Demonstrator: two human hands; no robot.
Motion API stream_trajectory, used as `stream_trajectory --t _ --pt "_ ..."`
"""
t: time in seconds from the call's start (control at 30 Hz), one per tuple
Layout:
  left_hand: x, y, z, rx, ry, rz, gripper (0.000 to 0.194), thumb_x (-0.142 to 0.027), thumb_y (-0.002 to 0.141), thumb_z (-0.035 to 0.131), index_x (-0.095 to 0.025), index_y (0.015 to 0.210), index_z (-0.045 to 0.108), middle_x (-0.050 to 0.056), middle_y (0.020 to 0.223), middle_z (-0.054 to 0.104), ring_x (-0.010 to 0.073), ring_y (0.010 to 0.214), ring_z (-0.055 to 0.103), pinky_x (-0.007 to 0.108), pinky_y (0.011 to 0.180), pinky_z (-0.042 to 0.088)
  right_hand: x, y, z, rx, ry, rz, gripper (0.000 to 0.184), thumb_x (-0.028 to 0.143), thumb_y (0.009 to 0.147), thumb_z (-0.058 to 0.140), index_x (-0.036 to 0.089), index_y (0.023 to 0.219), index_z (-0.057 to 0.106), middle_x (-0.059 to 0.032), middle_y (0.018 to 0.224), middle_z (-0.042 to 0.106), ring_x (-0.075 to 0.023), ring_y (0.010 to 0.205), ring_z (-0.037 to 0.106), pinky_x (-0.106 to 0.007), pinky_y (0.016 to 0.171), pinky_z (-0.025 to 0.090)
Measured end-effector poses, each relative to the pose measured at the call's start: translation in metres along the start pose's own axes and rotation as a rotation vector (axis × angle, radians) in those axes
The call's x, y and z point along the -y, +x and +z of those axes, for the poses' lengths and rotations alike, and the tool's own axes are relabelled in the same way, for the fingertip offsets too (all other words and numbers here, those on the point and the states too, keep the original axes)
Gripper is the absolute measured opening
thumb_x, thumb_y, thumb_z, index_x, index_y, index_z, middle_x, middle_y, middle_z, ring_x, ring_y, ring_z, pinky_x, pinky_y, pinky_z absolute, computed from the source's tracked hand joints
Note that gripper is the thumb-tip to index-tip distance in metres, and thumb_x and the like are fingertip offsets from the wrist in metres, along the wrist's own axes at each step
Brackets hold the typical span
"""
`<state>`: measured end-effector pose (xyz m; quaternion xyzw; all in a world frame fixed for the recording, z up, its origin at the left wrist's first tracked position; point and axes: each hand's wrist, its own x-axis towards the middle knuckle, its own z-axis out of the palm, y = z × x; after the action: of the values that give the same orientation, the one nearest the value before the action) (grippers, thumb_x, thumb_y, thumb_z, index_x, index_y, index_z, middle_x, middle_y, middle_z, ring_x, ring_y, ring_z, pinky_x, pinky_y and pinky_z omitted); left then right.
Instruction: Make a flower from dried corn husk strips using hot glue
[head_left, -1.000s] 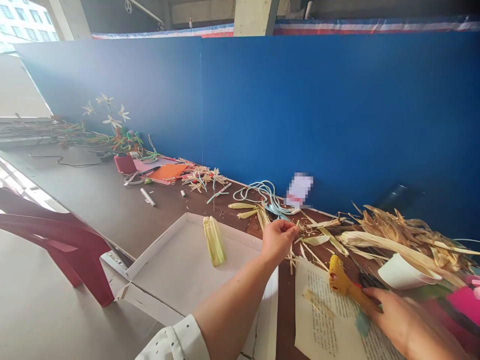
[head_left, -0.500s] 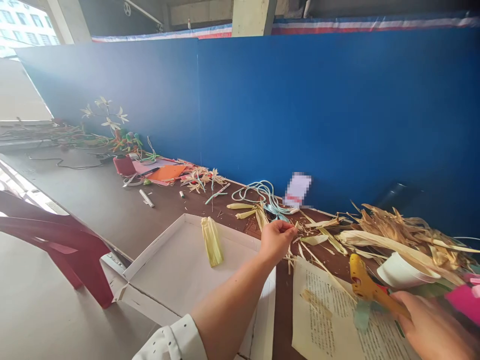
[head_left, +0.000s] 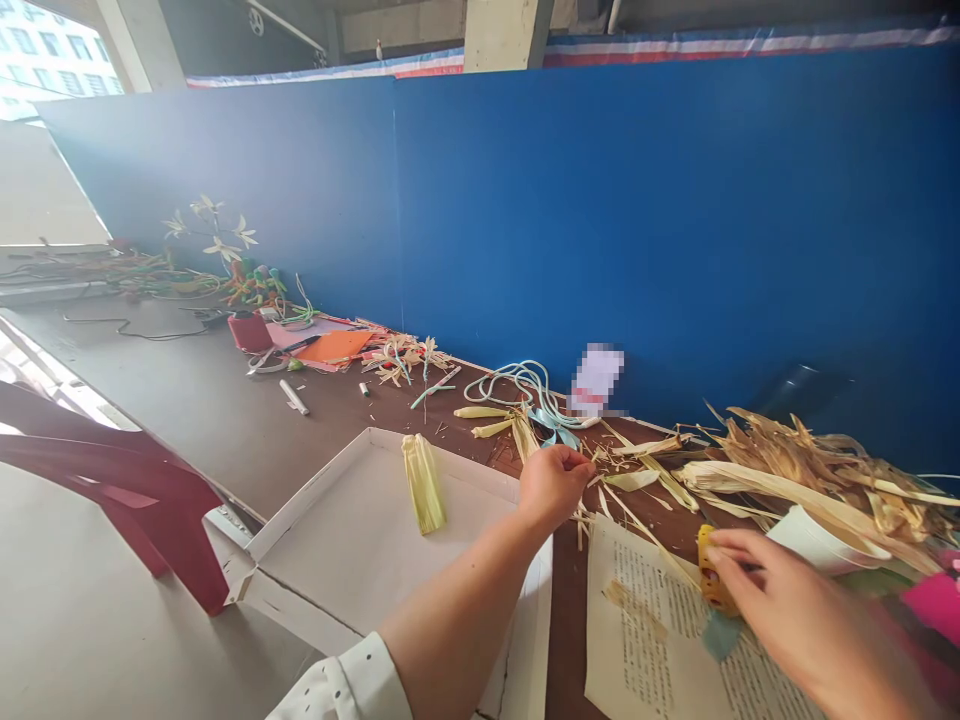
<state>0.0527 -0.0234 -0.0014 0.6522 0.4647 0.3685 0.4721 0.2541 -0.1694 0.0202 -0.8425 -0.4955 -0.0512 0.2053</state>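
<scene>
In the head view my left hand [head_left: 553, 488] is closed in a pinch over the husk scraps behind the tray's right side. What its fingertips hold, if anything, is too small to make out. My right hand [head_left: 787, 600], slightly blurred, has thumb and forefinger closed at the body of a yellow glue gun [head_left: 712, 585], above the printed sheet [head_left: 645, 640]. The hand hides the gun's rear part. A blue-green flap [head_left: 721, 634] shows just below the gun. One pale green corn husk piece [head_left: 424, 485] lies in the white shallow tray [head_left: 337, 560].
Dried corn husks [head_left: 802, 455] and a white cup [head_left: 817, 540] crowd the right side. Along the blue partition [head_left: 600, 220] lie light-blue cord [head_left: 510, 372], husk flowers [head_left: 405, 355], orange paper [head_left: 337, 346] and a red thread spool [head_left: 247, 330]. A red chair [head_left: 150, 490] stands at left.
My right hand has moved left and up along the glue gun, its fingers now at the yellow body. The gun looks more upright. My left hand has hardly moved.
</scene>
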Motion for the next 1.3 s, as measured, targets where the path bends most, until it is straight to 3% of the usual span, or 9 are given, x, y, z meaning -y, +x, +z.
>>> stream_trajectory --t 0.1,0.2,0.3,0.47,0.67,0.9,1.17,1.3 --pt "-0.004 -0.003 -0.010 -0.092 0.317 0.129 0.019 -0.032 0.081 0.054 -0.025 0.083 0.071 -0.001 0.085 0.069 0.0138 0.079 0.059 0.023 0.071 0.042 0.044 0.008 0.013 0.273 -0.065 -0.053 0.022 0.043 0.077 0.052 0.031 0.083 0.069 -0.0043 0.083 0.071 -0.0233 0.068 0.064 -0.032 0.055 0.041" --pt "-0.005 -0.001 -0.022 -0.131 0.544 0.217 0.024 -0.029 0.085 0.048 -0.027 0.085 0.072 0.002 0.089 0.069 0.0166 0.086 0.060 0.026 0.077 0.043 0.078 0.018 0.024 0.333 -0.136 -0.058 0.023 0.040 0.081 0.048 0.029 0.083 0.069 -0.0054 0.084 0.070 -0.0232 0.073 0.063 -0.032 0.059 0.039" --pt "-0.004 0.004 -0.031 -0.093 0.712 0.141 0.025 -0.027 0.084 0.048 -0.023 0.083 0.072 0.007 0.089 0.068 0.0200 0.090 0.060 0.028 0.079 0.044 0.095 0.030 0.032 0.361 -0.205 -0.017 0.026 0.038 0.082 0.045 0.028 0.077 0.068 -0.0066 0.080 0.068 -0.0238 0.072 0.062 -0.033 0.061 0.039" --pt "-0.002 0.008 -0.034 -0.068 0.796 0.028 0.024 -0.024 0.082 0.050 -0.019 0.099 0.066 0.010 0.096 0.069 0.0237 0.095 0.061 0.032 0.082 0.045 0.084 0.042 0.059 0.324 -0.189 0.031 0.025 0.043 0.079 0.051 0.025 0.076 0.069 -0.0092 0.076 0.066 -0.0249 0.071 0.062 -0.036 0.063 0.041" --pt "-0.001 0.007 -0.035 -0.015 0.781 -0.002 0.019 -0.026 0.081 0.052 -0.019 0.093 0.064 0.009 0.093 0.070 0.0251 0.093 0.063 0.035 0.081 0.047 0.061 0.042 0.092 0.302 -0.084 0.025 0.019 0.033 0.079 0.051 0.024 0.072 0.067 -0.0070 0.076 0.067 -0.0203 0.071 0.061 -0.031 0.064 0.042" --pt "0.001 0.010 -0.039 0.029 0.731 -0.030 0.023 -0.020 0.075 0.055 -0.024 0.094 0.068 0.008 0.096 0.070 0.0224 0.094 0.063 0.033 0.084 0.045 0.064 0.037 0.086 0.331 -0.084 0.095 0.023 0.035 0.079 0.047 0.024 0.078 0.067 -0.0055 0.083 0.068 -0.0220 0.073 0.062 -0.031 0.061 0.040" --pt "-0.007 0.009 -0.049 -0.087 0.671 0.041 0.026 -0.020 0.080 0.049 -0.026 0.097 0.067 0.004 0.095 0.071 0.0201 0.089 0.064 0.030 0.081 0.046 0.080 0.028 0.060 0.146 0.036 0.042 0.026 0.040 0.082 0.044 0.024 0.083 0.065 -0.0042 0.086 0.068 -0.0209 0.073 0.059 -0.030 0.060 0.037" --pt "-0.024 0.003 -0.065 0.007 0.715 0.079 0.023 -0.015 0.075 0.052 -0.025 0.086 0.069 0.003 0.086 0.070 0.0188 0.084 0.063 0.027 0.074 0.046 0.089 0.024 0.049 0.098 0.053 0.030 0.027 0.038 0.083 0.041 0.025 0.082 0.065 -0.0044 0.086 0.068 -0.0202 0.075 0.058 -0.029 0.060 0.035"
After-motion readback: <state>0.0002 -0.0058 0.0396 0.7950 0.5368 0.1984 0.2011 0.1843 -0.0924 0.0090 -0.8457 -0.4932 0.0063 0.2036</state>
